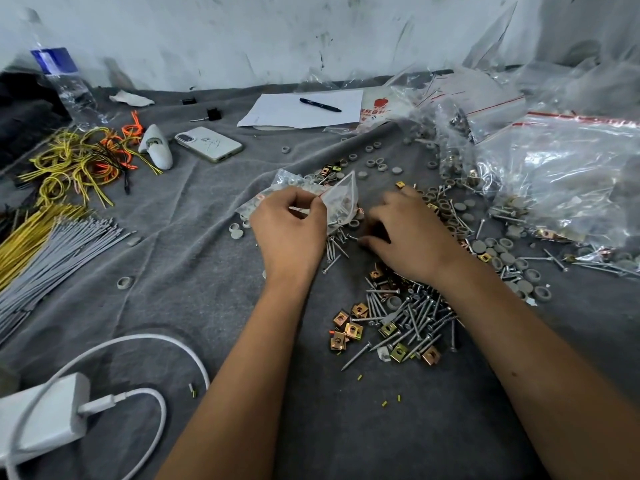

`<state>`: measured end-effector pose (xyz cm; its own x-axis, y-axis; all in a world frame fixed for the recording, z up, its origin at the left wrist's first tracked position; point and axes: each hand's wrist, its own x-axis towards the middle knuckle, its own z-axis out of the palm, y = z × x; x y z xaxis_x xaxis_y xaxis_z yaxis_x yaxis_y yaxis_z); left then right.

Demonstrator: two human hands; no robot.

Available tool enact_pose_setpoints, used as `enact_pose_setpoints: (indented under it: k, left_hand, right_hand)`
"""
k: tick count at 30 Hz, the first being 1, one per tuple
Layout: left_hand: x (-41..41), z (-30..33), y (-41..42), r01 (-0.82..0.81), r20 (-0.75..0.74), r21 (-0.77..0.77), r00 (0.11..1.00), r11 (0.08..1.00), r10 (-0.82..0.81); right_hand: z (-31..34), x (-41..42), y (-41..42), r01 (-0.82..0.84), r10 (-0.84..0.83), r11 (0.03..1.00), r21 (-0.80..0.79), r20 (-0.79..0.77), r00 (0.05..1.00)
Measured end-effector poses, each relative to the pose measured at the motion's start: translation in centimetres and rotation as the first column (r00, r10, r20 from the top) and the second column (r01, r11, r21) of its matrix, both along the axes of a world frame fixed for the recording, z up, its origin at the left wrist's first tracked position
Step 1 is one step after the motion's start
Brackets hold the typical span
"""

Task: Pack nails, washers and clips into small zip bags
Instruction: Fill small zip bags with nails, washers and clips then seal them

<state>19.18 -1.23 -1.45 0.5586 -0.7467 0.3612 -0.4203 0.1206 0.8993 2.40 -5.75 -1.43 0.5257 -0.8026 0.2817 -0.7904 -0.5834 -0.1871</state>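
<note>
My left hand (289, 230) pinches a small clear zip bag (341, 199) | my right hand (408, 233), fingers curled down, picks among grey steel nails (336, 245) on grey cloth (207, 271)

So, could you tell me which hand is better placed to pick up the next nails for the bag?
Right hand: it is free, fingers down among the loose nails. The left hand is pinching the small zip bag.

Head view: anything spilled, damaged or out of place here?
Nothing damaged. Nails, clips and grey washers lie loose across the cloth; one washer sits apart, left of the hands.
</note>
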Motion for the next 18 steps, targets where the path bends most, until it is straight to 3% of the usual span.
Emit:
enact_pose_setpoints:
  k: [3,6,8,13,18]
  left_hand:
    - [0.0,-0.1,0.0,-0.002,0.002,0.006,1.0,1.0,0.002]
    - [0.1,-0.2,-0.1,0.006,0.028,0.01,1.0,1.0,-0.006]
    - [0.0,-0.2,0.0,0.027,0.074,0.013,0.997,1.0,-0.028]
    - [-0.2,-0.4,-0.1,0.058,0.177,0.001,0.983,0.998,-0.057]
    - [-0.2,-0.5,-0.3,0.089,0.164,0.01,0.982,0.996,-0.089]
  right_hand:
    - [0.1,0.3,0.1,0.047,-0.045,0.999,-0.023,0.091,0.995]
    - [0.7,0.0,0.0,0.119,-0.106,0.993,-0.009,0.395,0.913]
    - [1.4,-0.2,0.3,0.088,-0.037,0.993,-0.073,0.524,0.851]
    - [1.6,0.2,0.9,-0.151,0.192,0.981,-0.125,0.463,0.865]
    - [1.0,0.3,0.8,-0.125,0.165,0.986,-0.113,0.477,0.863]
